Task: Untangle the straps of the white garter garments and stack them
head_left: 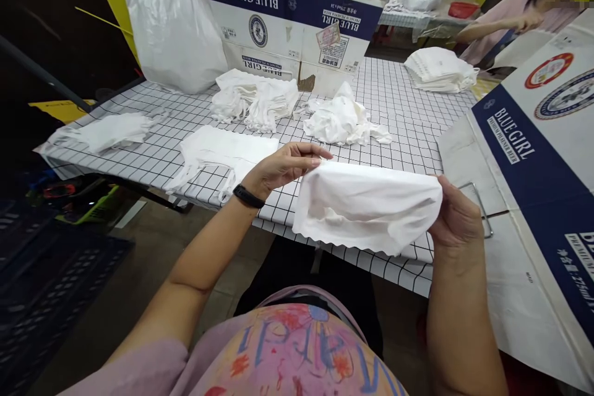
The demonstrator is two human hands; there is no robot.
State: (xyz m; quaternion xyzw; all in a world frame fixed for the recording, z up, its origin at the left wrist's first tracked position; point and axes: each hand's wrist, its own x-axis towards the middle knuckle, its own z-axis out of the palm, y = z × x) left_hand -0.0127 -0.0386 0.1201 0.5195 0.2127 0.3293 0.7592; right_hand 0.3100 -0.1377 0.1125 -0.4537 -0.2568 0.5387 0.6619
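A white garment (369, 207) with a scalloped lower edge is stretched between my hands, above the table's front edge. My left hand (294, 164), a black band on its wrist, pinches the garment's upper left corner. At the opposite end, my right hand (457, 213) grips its right side, thumb in front and some fingers hidden. Left of my left hand lies a flat white strappy top (218, 151), its straps towards me. Just beyond my hands sits a crumpled heap of white garments (343, 116).
Behind stand a neat stack of white strappy tops (260, 96), a white plastic bag (171, 25) and a beer carton (288, 31). More white garments (109, 130) lie left on the checked tablecloth (394, 105). Another carton (524, 198) flanks my right arm. A co-worker (503, 21) is beyond.
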